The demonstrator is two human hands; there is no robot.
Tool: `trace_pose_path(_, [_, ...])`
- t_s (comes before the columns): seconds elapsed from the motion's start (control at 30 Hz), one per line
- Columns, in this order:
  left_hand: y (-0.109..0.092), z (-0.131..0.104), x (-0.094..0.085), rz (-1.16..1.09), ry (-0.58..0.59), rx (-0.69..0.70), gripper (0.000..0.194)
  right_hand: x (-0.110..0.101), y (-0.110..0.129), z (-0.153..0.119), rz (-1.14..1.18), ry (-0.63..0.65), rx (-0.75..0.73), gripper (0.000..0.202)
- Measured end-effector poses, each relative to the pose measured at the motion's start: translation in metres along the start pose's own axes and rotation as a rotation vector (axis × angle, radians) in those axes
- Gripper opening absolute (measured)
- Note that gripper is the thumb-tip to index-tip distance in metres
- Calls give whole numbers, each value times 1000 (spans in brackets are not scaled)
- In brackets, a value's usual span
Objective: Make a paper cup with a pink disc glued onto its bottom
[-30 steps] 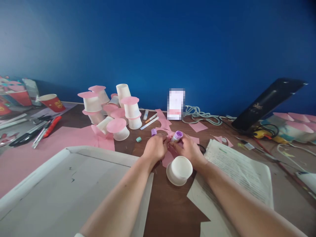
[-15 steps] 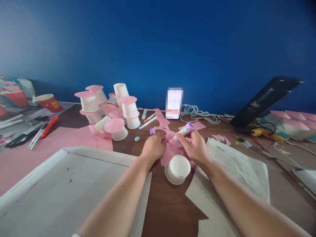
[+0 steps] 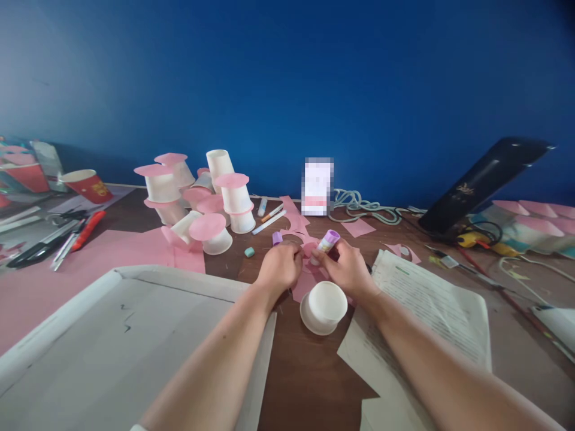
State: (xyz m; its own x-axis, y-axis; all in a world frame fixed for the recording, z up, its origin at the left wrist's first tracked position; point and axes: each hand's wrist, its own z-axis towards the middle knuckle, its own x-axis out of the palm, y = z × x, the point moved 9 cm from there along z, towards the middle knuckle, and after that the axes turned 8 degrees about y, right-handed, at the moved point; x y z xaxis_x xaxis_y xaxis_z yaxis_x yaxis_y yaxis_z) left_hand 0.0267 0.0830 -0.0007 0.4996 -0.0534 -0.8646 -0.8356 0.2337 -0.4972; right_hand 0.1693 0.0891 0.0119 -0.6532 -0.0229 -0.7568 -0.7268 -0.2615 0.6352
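Note:
My right hand (image 3: pixel 353 268) is closed round a glue stick (image 3: pixel 327 240) with a purple base, its lower end down at a small pink paper piece (image 3: pixel 309 248). The fingers of my left hand (image 3: pixel 281 266) are pinched at the left edge of that pink piece. Pink paper (image 3: pixel 305 284) lies beneath both hands. Just left of the glue stick, behind my left hand, is a purple cap (image 3: pixel 277 239). A white paper cup (image 3: pixel 327 302) stands on the table close in front of my hands.
Stacked white cups with pink discs (image 3: pixel 209 227) stand at the back left. A lit phone (image 3: pixel 317 188) leans against the wall. Printed sheets (image 3: pixel 435 305) lie right, a white board (image 3: pixel 135 347) left. A black object (image 3: pixel 480 182) and cables are back right.
My right hand has moved slightly left with the glue stick, which is now more upright over the pink piece. My left hand has barely moved.

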Motion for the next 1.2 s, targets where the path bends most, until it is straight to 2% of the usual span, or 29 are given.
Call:
trace_pose_path(0.17, [-1, 1, 0, 11, 2, -5, 26, -8, 1, -2, 197, -72, -41, 35])
trace_pose_path(0.43, [2, 0, 1, -23, 11, -19, 28, 1, 2, 1, -37, -5, -22, 33])
trace_pose_path(0.57, [-1, 0, -1, -13, 4, -8, 26, 0, 2, 1, 96, 19, 2, 33])
trace_pose_path(0.7, [-1, -1, -2, -6, 2, -28, 24, -14, -6, -2, 276, -93, 22, 40])
trace_pose_path(0.8, [-1, -1, -2, -13, -6, -8, 24, -17, -10, -2, 225, -134, 19, 43])
trace_pose_path(0.93, [1, 0, 0, -17, -14, 6, 25, -5, -4, 0, -7, -59, -13, 37])
trace_pose_path(1.03, [2, 0, 1, -26, -15, 11, 25, 1, 4, 1, -99, -19, -46, 34])
trace_pose_path(1.2, [0, 0, 0, -11, -9, 12, 25, 1, 5, 0, 43, 10, -29, 39])
